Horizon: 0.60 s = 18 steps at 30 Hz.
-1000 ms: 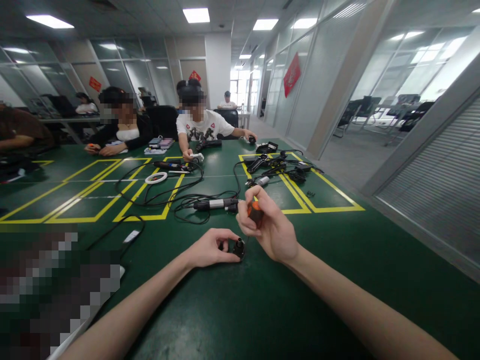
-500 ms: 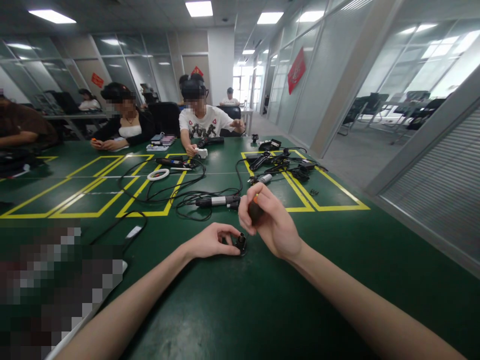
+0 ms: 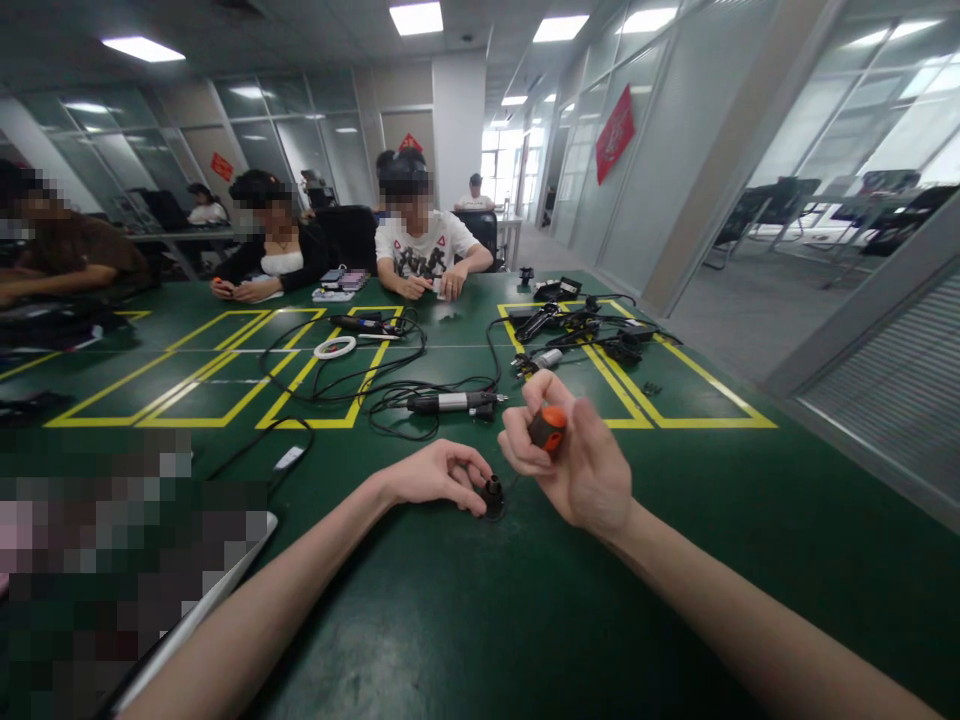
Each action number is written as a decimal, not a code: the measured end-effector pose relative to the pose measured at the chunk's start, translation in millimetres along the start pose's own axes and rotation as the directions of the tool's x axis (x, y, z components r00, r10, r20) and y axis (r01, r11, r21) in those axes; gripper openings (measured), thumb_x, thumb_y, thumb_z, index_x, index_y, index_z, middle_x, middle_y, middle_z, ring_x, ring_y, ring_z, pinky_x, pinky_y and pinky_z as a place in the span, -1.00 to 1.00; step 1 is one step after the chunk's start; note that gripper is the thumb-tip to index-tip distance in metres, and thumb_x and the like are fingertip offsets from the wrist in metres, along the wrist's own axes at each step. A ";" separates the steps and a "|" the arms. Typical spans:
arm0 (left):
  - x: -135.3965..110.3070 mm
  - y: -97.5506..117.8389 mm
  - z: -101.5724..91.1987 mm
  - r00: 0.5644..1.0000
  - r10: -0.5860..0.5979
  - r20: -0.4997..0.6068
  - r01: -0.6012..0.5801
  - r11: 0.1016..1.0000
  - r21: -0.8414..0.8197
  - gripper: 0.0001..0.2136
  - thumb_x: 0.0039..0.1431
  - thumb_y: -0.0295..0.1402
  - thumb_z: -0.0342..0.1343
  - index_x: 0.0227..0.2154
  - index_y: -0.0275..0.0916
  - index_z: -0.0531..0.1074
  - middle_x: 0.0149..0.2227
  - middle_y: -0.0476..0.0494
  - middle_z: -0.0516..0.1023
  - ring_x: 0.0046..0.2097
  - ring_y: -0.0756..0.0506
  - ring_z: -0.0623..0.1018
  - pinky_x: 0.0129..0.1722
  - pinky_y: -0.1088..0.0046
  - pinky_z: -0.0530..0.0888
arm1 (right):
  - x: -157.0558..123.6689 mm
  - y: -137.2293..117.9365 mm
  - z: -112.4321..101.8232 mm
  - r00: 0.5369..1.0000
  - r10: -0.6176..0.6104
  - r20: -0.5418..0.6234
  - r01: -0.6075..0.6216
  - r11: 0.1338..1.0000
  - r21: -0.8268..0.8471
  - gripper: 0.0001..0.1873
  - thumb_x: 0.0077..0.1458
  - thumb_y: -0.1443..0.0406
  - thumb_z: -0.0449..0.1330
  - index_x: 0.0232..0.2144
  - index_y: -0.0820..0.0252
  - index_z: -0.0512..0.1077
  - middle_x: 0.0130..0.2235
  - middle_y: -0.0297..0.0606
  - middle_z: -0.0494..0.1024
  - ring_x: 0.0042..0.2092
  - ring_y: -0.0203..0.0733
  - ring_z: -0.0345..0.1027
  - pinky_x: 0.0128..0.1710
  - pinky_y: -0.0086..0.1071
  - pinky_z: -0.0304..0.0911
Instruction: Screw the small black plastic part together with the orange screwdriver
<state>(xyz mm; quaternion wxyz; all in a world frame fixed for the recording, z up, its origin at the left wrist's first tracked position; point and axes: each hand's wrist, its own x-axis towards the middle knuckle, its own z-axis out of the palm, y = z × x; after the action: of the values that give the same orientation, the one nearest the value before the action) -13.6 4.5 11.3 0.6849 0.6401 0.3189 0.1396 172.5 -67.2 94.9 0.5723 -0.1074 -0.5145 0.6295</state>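
Two hands, orange-topped handle, sign lettering blurred

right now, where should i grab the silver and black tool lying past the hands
Probably around its silver middle, from above: the long silver and black tool lies on its side with that band exposed, while black cable loops beside its left end.

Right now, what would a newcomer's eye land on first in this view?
Probably the orange-and-dark handle in the right hand, raised above the green table. Next, just lower and to the left, the left hand has finger and thumb at a small black part. Farther back on the left, a white ring stands out.
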 end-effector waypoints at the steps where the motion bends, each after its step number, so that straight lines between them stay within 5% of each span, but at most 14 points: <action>1: 0.4 0.1 -0.4 1.000 0.006 0.010 -0.006 1.000 -0.006 -0.41 -0.31 -0.15 0.61 -0.20 -0.33 0.60 -0.40 -0.07 0.66 -0.41 0.00 0.62 -0.34 0.51 0.50 | 0.0 0.9 -0.6 1.000 -0.012 -0.024 0.012 1.000 -0.021 -0.59 0.25 -0.05 0.26 -0.36 0.07 0.24 -0.59 -0.56 0.21 -0.60 -0.40 -0.16 -0.61 -0.50 -0.20; 6: 4.3 -2.8 -4.2 0.998 0.029 0.047 -0.026 0.998 -0.058 -0.44 -0.28 -0.17 0.61 -0.20 -0.34 0.61 -0.43 -0.06 0.66 -0.43 0.03 0.58 -0.35 0.53 0.49 | 2.5 5.5 -1.3 0.994 -0.032 -0.102 0.019 0.992 -0.125 -0.60 0.29 -0.03 0.23 -0.38 0.15 0.44 -0.49 -0.39 0.38 -0.52 -0.33 0.16 -0.58 -0.45 0.03; 13: 6.0 -6.2 -1.5 0.996 0.087 0.020 -0.087 0.996 -0.011 -0.62 -0.06 -0.30 0.49 -0.17 -0.34 0.64 -0.41 -0.09 0.67 -0.40 0.01 0.59 -0.30 0.50 0.50 | 0.8 3.6 2.5 0.997 0.007 -0.079 -0.010 1.000 -0.028 -0.62 0.31 -0.05 0.16 -0.34 0.11 0.35 -0.60 -0.53 0.21 -0.58 -0.37 -0.11 -0.57 -0.45 -0.11; 18: 3.8 -5.4 2.1 0.989 0.151 -0.006 -0.151 0.989 0.001 -0.68 -0.08 -0.47 0.34 -0.17 -0.32 0.63 -0.27 -0.16 0.70 -0.25 -0.06 0.63 -0.29 0.52 0.50 | 2.2 4.5 0.9 0.993 -0.017 -0.114 0.008 0.997 -0.077 -0.71 0.25 0.05 0.26 -0.33 0.10 0.35 -0.53 -0.47 0.35 -0.57 -0.36 0.04 -0.56 -0.44 -0.06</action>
<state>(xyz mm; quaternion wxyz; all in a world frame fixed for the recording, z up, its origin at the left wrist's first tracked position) -10.6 4.3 5.0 0.6713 0.6620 0.2717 0.1931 168.3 -65.0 92.9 0.6004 -0.1619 -0.5051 0.5985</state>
